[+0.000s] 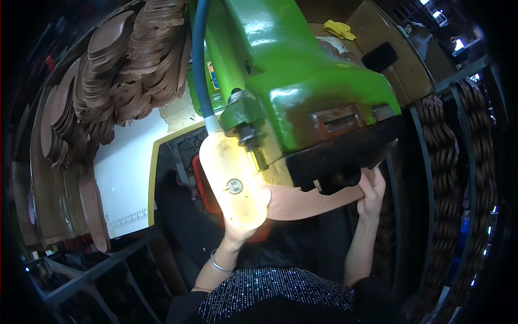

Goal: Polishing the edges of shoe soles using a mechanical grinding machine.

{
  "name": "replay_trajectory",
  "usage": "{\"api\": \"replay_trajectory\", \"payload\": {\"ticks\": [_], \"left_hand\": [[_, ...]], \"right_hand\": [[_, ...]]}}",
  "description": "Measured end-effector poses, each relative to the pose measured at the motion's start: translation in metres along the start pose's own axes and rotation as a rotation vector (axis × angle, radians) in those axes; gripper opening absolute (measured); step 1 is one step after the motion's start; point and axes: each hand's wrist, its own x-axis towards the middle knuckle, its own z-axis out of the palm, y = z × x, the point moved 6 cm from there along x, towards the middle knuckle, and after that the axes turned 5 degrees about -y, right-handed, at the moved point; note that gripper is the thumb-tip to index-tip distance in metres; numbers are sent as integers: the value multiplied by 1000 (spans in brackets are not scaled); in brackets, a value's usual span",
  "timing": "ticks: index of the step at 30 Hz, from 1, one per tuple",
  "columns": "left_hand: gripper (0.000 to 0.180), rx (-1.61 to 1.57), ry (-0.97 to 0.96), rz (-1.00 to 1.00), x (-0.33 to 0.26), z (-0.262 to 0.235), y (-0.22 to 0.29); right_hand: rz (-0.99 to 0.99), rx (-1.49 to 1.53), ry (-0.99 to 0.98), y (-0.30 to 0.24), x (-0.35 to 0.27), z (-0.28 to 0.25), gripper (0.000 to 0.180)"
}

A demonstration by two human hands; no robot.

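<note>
Workshop clutter rings me: dim shelving and stacked brown soles on every side, with a big green machine [302, 81] filling the middle of my view. My hands are apart, one at each end of a tan ribbed sole [310, 201] that I hold flat under the machine's dark head [345, 156]. My right hand [371, 191] grips the sole's far end, just right of the head, fingers curled over the edge. My left hand [237, 229] is at the other end, left of the head, but a bright lamp [234, 183] hanging off the machine hides most of it, so I cannot tell how the fingers sit there; only the wrist and its silver bangle [220, 264] show clearly.

I judge the sole is being worked at the head right now, fed across between my two hands. The next move, as I see it, calls for steady, level guiding with both hands, keeping my right fingers clear of the head's underside.

A blue hose [200, 54] runs down the machine's left side to the lamp. Up and left of the machine, a heap of soles [129, 65] leans against the wall above a white board [129, 173]. Right of the machine, more soles hang in columns on a rack [448, 162]. Behind it lie cardboard [394, 59] and a yellow rag [339, 29].
</note>
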Motion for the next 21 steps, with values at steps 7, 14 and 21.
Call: {"api": "replay_trajectory", "payload": {"ticks": [7,14,21], "left_hand": [[26,-61,34,105,13,-18,58],[23,76,64,35,-2,-92,66],[22,684,105,123,-6,-76,86]], "right_hand": [[-107,247,-268,-8,48,59,23],[-55,339,-399,68,26,82,37],[-329,-101,-469,19,3,121,33]]}}
